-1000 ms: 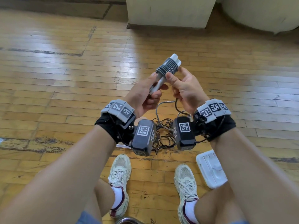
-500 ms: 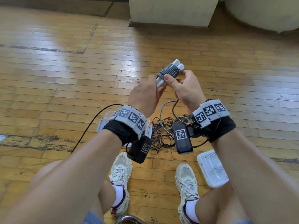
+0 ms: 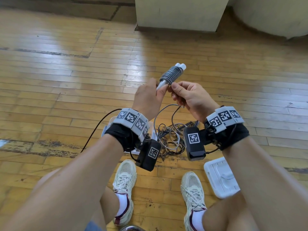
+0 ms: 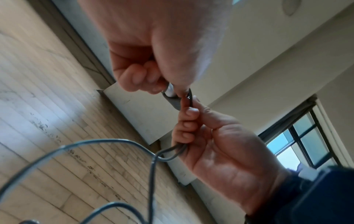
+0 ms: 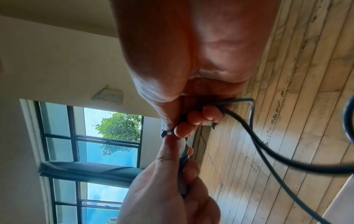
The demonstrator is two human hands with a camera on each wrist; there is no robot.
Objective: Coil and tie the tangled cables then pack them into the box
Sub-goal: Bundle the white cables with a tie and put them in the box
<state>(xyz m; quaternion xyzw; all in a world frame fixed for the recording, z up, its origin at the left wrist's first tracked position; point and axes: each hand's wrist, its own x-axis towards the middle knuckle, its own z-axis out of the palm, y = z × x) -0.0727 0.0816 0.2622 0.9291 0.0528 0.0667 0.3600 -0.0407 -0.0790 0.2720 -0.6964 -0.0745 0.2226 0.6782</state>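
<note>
A grey cable is wound in tight turns round a pair of white rods (image 3: 180, 66), and this coil (image 3: 171, 75) is held up in front of me. My left hand (image 3: 155, 93) grips the rods' lower end (image 4: 169, 91), knuckles up. My right hand (image 3: 174, 87) pinches the grey cable just below the coil, and its lower fingers curl round the strand (image 4: 173, 149). The loose grey cable (image 3: 157, 120) hangs in loops to the floor. In the right wrist view the same cable (image 5: 268, 151) runs out from under my right fingers (image 5: 193, 119).
A tangle of thin black cables (image 3: 171, 140) lies on the wooden floor between my wrists. A clear box (image 3: 106, 129) sits partly hidden under my left wrist. A white lid (image 3: 220, 179) lies by my right shoe. A pale cabinet (image 3: 180, 12) stands ahead.
My left hand has turned from palm-side up to knuckles up while keeping hold of the rods. My right hand has stayed pinched on the cable at the coil's lower end.
</note>
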